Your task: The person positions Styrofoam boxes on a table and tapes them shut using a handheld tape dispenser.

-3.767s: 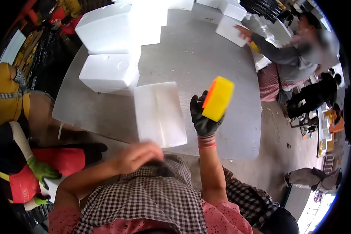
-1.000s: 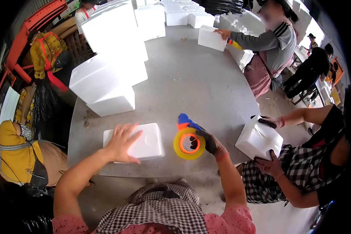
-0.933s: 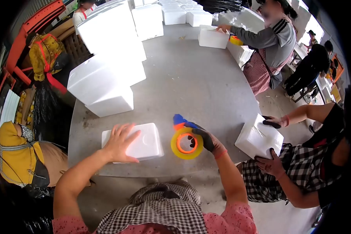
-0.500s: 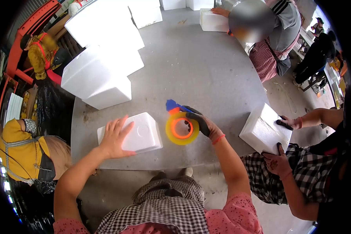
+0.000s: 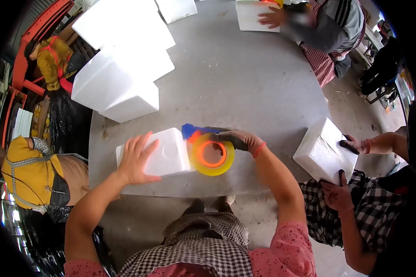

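Note:
A white foam box [image 5: 170, 152] lies on the grey table in front of me. My left hand [image 5: 137, 159] rests on its left part, fingers spread. Gloved with dark fingertips, my right hand [image 5: 241, 141] is wrapped round the handle of a tape dispenser [image 5: 201, 130] with a blue and orange head. The dispenser carries a big roll of yellow tape [image 5: 220, 168] on an orange hub. Its head is at the box's right end, where a strip of tape seems to touch the foam; the exact contact is hard to make out.
Several white foam boxes [image 5: 129, 104] are stacked at the table's [image 5: 245, 87] left and back. On the right a co-worker's gloved hands hold another foam box [image 5: 326, 150]. Across the table, another person has a hand on a foam box [image 5: 252, 17]. More people stand at the left.
My right hand has brought the tape dispenser left, against the box's right end. My left hand stays on the box. The person across has shifted their hand on their box.

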A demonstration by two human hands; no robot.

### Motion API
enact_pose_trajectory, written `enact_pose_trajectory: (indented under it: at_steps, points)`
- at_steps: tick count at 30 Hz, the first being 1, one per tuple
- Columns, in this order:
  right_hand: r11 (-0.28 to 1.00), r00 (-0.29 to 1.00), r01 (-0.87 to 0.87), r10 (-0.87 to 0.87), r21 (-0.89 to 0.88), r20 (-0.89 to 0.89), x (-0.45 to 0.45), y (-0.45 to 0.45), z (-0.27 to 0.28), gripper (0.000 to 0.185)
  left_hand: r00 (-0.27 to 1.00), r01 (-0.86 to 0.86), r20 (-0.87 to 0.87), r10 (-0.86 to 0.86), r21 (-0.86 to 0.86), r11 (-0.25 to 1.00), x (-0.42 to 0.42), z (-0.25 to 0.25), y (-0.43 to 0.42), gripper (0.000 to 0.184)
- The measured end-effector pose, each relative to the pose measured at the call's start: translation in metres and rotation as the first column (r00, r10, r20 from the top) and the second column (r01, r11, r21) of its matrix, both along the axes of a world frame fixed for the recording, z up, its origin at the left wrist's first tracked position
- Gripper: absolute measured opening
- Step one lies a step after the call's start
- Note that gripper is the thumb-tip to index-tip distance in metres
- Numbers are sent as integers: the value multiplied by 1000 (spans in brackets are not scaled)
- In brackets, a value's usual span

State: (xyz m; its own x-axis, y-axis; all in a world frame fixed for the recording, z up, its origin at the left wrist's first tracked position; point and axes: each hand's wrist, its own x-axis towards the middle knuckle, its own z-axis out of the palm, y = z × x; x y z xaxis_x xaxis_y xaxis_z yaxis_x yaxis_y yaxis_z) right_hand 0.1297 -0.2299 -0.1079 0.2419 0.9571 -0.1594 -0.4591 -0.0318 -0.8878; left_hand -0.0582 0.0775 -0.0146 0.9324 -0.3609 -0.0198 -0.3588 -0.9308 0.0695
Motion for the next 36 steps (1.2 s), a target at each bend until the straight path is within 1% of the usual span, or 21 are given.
enact_pose_trajectory:
  at_steps: [2, 5, 6, 8, 9, 10, 11, 12, 13, 15, 16, 17, 19, 22, 24, 27, 29, 30, 32, 33, 36]
  points:
    - [999, 997, 12, -14, 35, 79, -20, -9, 12, 58, 1000, 2, -8, -2, -14, 1000, 0, -1, -1, 104]
    - [982, 978, 137, -114, -130, 172, -54, -33, 9, 66, 1000, 8, -9, -9, -17, 1000, -1, 1, 0, 103]
    - [975, 987, 128, -109, -180, 115, -72, -45, 7, 69, 1000, 3, -10, -3, -13, 1000, -1, 1, 0, 102]
    - [953, 956, 239, -265, -186, -128, -131, -71, 1, 76, 1000, 4, -5, -4, -25, 1000, -2, -1, 2, 101]
    - [944, 915, 314, -330, -100, -235, -166, -81, -18, 80, 1000, 2, 3, -2, -32, 999, -2, -1, 3, 100]
    - [939, 918, 317, -340, -133, -207, -201, -79, -22, 79, 1000, 0, 7, 0, -45, 999, -3, -1, 4, 100]
    - [929, 911, 357, -369, -95, -184, -232, -63, -4, 73, 1000, -1, 11, 1, -48, 999, -5, -1, 4, 99]
    - [896, 884, 419, -440, -147, -158, -263, -36, -15, 68, 1000, 3, 20, -2, -50, 999, -6, -1, 4, 97]
    - [872, 872, 480, -486, -93, -57, -279, -10, -28, 67, 999, 9, 35, -6, -63, 998, -7, -1, 4, 97]
    - [756, 737, 654, -646, -31, -197, -287, 47, -9, 65, 1000, 20, 20, -20, -6, 1000, -7, 1, 7, 94]
    - [699, 692, 715, -710, -11, -131, -294, 65, -20, 66, 999, 15, 39, -14, -11, 1000, 3, -8, 24, 94]
    - [637, 636, 771, -769, 9, -63, -300, 83, -32, 66, 988, -152, -63, 139, -334, 930, 19, -25, 50, 89]
    - [625, 605, 777, -774, -76, -188, -306, 90, -60, 65, 810, -558, -533, 247, -567, 606, 36, -9, 78, 83]
    - [642, 586, 746, -759, -176, -284, -287, 85, -61, 62, 475, -778, -874, 108, -359, 516, 27, -22, 117, 82]
    - [641, 606, 752, -764, -153, -221, -253, 79, -40, 52, 488, -768, -873, 5, -427, 478, 10, -29, 114, 82]
    - [651, 641, 755, -759, -79, -114, -190, 60, -21, 42, 457, -789, -889, -14, -413, 455, -24, -12, 75, 81]
    - [756, 743, 652, -651, -50, -157, -149, 48, 4, 43, 490, -841, -872, 9, -469, 271, -26, -9, 59, 72]
    - [814, 795, 578, -577, -52, -189, -133, 43, 9, 44, 493, -838, -870, 6, -473, 272, -21, -16, 55, 72]
    - [879, 870, 443, -469, -174, -154, -103, 34, -11, 52, 555, -821, -829, -76, -560, 112, -8, -39, 48, 68]
    - [881, 871, 441, -466, -174, -155, -108, 34, -8, 52, 560, -829, -817, -136, -553, -87, -10, -40, 42, 63]
    - [855, 840, 519, -513, -17, -176, -159, 38, -18, 57, 556, -831, -820, -136, -547, -101, -12, -36, 41, 61]
